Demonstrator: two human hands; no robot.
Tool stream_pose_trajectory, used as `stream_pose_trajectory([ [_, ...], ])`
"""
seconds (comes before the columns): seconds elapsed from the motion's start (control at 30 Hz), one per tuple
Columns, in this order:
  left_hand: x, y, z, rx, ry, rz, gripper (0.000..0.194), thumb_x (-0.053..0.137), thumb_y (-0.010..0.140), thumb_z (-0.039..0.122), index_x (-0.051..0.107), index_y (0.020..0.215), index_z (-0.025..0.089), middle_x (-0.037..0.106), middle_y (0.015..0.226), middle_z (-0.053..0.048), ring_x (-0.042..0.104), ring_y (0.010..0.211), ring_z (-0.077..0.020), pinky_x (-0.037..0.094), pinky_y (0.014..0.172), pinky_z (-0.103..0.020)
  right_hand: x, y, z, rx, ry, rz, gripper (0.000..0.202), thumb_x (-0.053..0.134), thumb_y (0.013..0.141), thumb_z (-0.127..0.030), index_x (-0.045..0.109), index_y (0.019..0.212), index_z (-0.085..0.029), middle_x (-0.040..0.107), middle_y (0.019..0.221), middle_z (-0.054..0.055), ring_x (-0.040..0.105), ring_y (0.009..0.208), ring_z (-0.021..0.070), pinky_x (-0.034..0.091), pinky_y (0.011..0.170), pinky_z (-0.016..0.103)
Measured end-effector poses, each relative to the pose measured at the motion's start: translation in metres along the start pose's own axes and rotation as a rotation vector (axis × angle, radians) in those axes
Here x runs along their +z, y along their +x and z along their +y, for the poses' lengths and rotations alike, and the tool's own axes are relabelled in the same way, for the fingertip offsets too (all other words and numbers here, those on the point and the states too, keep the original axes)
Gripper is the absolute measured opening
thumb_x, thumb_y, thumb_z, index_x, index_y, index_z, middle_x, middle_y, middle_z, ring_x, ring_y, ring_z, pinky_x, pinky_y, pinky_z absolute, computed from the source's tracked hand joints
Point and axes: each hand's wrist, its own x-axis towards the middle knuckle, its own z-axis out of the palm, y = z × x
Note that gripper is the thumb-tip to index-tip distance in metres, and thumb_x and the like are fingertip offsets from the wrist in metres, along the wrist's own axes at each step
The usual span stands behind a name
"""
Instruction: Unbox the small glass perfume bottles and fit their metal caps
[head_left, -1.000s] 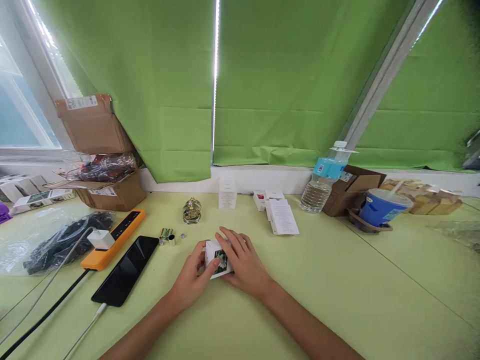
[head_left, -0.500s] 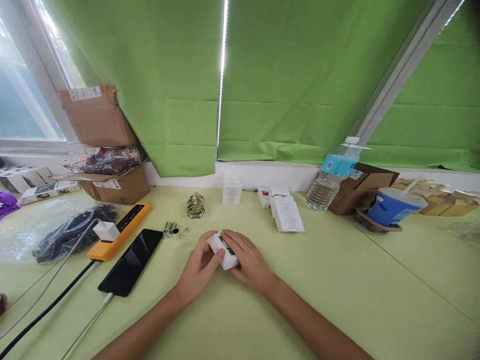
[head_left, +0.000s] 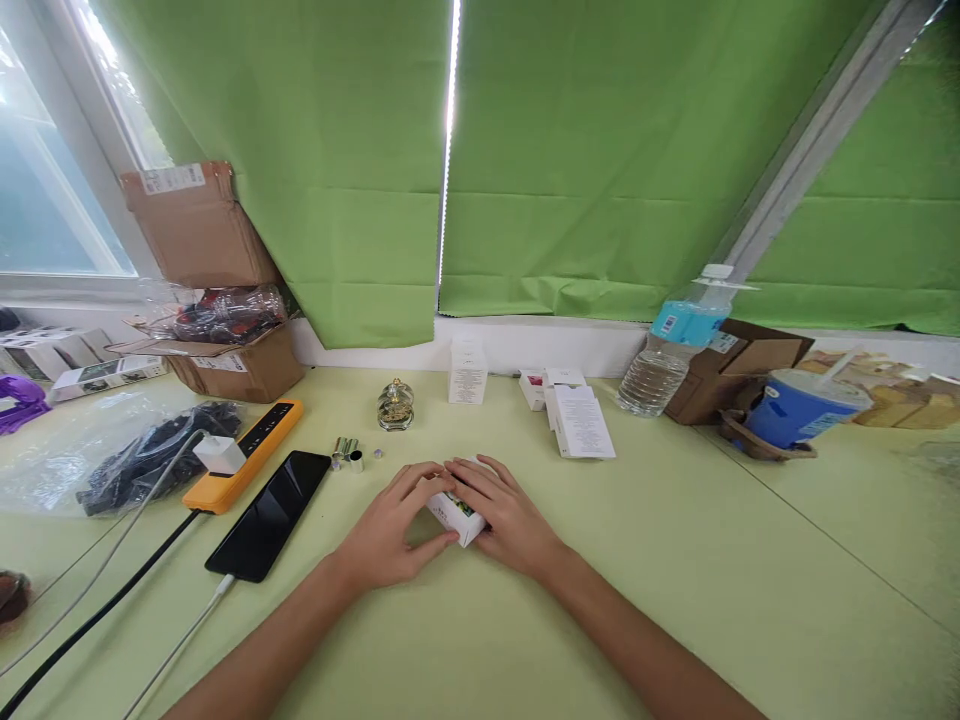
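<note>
- Clearly, I have the small white box [head_left: 456,521] in front of me between the two hands, just above or on the desk [head_left: 675,590]; I cannot tell whether its underside touches.
- The box is a slim carton with clean edges, held at a slant, one corner pointing towards me. Its top carries a dark green picture with paler patches; the plain white side facing the left hand bears small dark print.
- My right hand [head_left: 514,515] has its fingers laid over the top and grips the box from its right.
- My left hand [head_left: 390,530] is curved, with a gap inside the curl; its thumb tip meets the near lower edge and its fingertips meet the upper edge by the right fingers. I cannot tell how firmly it presses.
- Most of the picture is hidden from me under the right fingers, as is the far side of the box. The right thumb is largely out of sight, and the print is too small to read.
- Beyond the left hand I get a glass bottle with gold detail [head_left: 395,406] and some shiny metal cylinders [head_left: 346,449], too small to make out well.
- Left of the left hand lies a black phone [head_left: 270,515]; farther left, a brownish object [head_left: 10,597] is cut off at the edge, and I cannot identify it.
- Beyond the right hand, white cartons [head_left: 583,425] overlap, partly covering one another.
</note>
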Motion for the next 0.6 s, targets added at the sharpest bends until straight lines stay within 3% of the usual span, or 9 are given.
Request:
stream_pose_trajectory([
  [0.17,-0.001,0.001,-0.002,0.146,0.231,-0.073,0.037,0.056,0.089,0.032,0.052,0.125,0.025,0.049,0.138,-0.009,0.048,0.125,-0.0246,0.044,0.103,-0.042,0.002,0.002,0.002,-0.018,0.002,0.152,0.036,0.058,0.087,-0.022,0.053,0.123,-0.022,0.066,0.117,0.009,0.06,0.111,0.0226,0.027,0.113,0.055],
  [0.3,0.004,-0.001,-0.003,0.132,0.182,-0.01,0.038,0.056,0.088,0.026,0.051,0.126,0.023,0.059,0.127,-0.009,0.056,0.116,-0.0226,0.048,0.098,-0.04,0.001,0.003,0.0,-0.009,0.015,0.232,0.031,0.059,0.087,-0.024,0.053,0.117,-0.022,0.068,0.106,0.006,0.063,0.102,0.0209,0.029,0.111,0.054],
  [0.47,0.01,-0.001,-0.002,-0.253,-0.183,0.133,0.025,0.059,0.086,0.033,0.058,0.108,0.021,0.068,0.098,-0.005,0.064,0.087,-0.0163,0.057,0.073,-0.028,-0.006,0.005,-0.008,0.052,-0.083,0.217,0.053,0.064,0.085,-0.039,0.044,0.13,-0.02,0.059,0.124,0.013,0.054,0.118,0.0267,0.026,0.112,0.058],
  [0.6,0.015,0.003,0.001,-0.468,-0.514,0.148,0.026,0.059,0.085,0.041,0.056,0.097,0.017,0.066,0.089,-0.004,0.061,0.071,-0.0137,0.049,0.045,-0.018,-0.009,0.008,-0.014,0.046,-0.123,0.072,0.073,0.062,0.082,-0.05,0.034,0.142,-0.02,0.048,0.138,0.016,0.042,0.13,0.0318,0.021,0.112,0.06],
])
